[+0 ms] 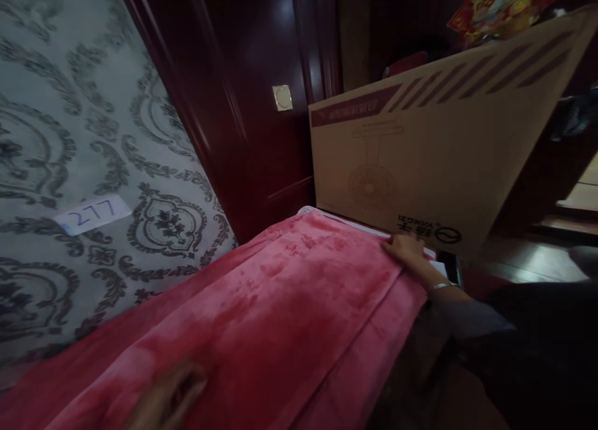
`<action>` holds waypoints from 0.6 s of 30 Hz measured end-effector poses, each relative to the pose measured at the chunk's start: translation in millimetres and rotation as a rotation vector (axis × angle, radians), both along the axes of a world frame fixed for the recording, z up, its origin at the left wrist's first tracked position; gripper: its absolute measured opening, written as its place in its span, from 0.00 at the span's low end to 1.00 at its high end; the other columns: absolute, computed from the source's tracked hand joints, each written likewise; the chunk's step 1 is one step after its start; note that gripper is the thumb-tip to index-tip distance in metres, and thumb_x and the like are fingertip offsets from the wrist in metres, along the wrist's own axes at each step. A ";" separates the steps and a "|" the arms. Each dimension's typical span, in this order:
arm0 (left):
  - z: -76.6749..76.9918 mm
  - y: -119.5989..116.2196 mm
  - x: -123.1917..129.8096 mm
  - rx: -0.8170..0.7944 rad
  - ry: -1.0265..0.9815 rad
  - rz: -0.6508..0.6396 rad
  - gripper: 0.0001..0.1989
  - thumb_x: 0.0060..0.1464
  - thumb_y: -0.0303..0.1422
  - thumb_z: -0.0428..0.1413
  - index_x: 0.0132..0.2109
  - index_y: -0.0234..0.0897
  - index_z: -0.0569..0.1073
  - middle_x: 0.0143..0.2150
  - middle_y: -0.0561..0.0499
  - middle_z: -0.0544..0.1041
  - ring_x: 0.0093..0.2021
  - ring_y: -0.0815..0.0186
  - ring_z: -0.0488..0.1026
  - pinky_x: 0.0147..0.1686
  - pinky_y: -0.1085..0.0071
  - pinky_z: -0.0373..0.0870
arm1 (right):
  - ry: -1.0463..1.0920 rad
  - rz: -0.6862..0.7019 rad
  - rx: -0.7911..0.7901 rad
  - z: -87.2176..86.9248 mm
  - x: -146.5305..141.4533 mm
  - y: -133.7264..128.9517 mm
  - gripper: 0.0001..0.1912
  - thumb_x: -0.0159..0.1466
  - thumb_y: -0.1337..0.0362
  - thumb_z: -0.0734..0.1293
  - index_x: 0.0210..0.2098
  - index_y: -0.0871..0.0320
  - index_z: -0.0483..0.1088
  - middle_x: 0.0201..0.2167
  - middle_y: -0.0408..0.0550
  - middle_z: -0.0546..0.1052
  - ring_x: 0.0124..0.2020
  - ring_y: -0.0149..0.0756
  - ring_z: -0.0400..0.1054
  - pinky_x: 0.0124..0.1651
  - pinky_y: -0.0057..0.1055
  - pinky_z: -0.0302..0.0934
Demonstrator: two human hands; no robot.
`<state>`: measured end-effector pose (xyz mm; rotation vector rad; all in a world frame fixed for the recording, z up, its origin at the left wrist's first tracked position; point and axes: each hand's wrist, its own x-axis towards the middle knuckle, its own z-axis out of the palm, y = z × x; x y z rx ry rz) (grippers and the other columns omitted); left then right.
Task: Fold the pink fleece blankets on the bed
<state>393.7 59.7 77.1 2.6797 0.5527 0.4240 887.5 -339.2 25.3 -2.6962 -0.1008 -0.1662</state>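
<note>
r hand [405, 250] sat at edge of pink blanket [284, 299], prob. steadying it, box [434, 149] just beyond grip; couldn't tell if clenched. l hand [166, 394] looked released.

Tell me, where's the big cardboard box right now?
In the head view, the cardboard box stands on the right, just beyond the far end of the pink cloth and right of the dark red woodwork.

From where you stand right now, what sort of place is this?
Probably a room in someone's home: patterned wallpaper, glossy dark red panelling and a plush pinkish-red cloth spread out beside the wall all suggest it.
</note>
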 end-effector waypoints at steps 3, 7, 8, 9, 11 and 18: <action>13.8 31.1 51.4 0.030 -0.008 -0.028 0.20 0.51 0.52 0.53 0.38 0.43 0.77 0.37 0.48 0.83 0.37 0.58 0.80 0.39 0.65 0.80 | 0.020 0.054 -0.020 4.1 10.5 18.5 0.18 0.62 0.55 0.66 0.39 0.63 0.80 0.48 0.68 0.77 0.56 0.62 0.66 0.56 0.55 0.59; 8.8 85.2 109.3 0.140 -0.058 0.031 0.20 0.49 0.49 0.51 0.40 0.40 0.75 0.45 0.43 0.82 0.44 0.54 0.80 0.46 0.62 0.77 | 0.063 0.138 0.033 5.4 35.2 53.5 0.15 0.62 0.56 0.67 0.38 0.61 0.80 0.42 0.61 0.80 0.46 0.52 0.75 0.46 0.39 0.65; 4.5 96.7 119.2 0.161 -0.049 0.035 0.20 0.50 0.48 0.50 0.41 0.40 0.75 0.47 0.41 0.82 0.46 0.54 0.80 0.49 0.61 0.76 | 0.063 0.157 0.057 5.4 42.7 64.2 0.15 0.61 0.56 0.68 0.38 0.61 0.80 0.41 0.60 0.80 0.44 0.50 0.75 0.44 0.36 0.66; -0.1 106.2 127.2 0.175 -0.028 0.036 0.20 0.50 0.47 0.49 0.41 0.39 0.75 0.48 0.40 0.81 0.47 0.53 0.79 0.51 0.60 0.74 | 0.057 0.175 0.083 5.4 50.6 75.5 0.14 0.60 0.56 0.69 0.38 0.60 0.80 0.41 0.59 0.80 0.44 0.49 0.76 0.42 0.34 0.66; -8.6 117.9 139.0 0.182 0.042 0.049 0.21 0.52 0.47 0.47 0.41 0.37 0.75 0.48 0.37 0.81 0.49 0.52 0.79 0.53 0.59 0.73 | 0.035 0.209 0.144 5.8 66.8 99.2 0.14 0.60 0.57 0.70 0.40 0.60 0.79 0.41 0.58 0.80 0.43 0.47 0.76 0.41 0.32 0.66; -20.7 119.5 157.0 0.193 0.144 0.174 0.29 0.59 0.49 0.39 0.43 0.33 0.76 0.47 0.35 0.80 0.49 0.50 0.78 0.54 0.55 0.70 | -0.052 0.378 0.389 8.8 118.5 176.6 0.22 0.60 0.62 0.70 0.53 0.60 0.75 0.48 0.56 0.79 0.47 0.42 0.75 0.47 0.31 0.67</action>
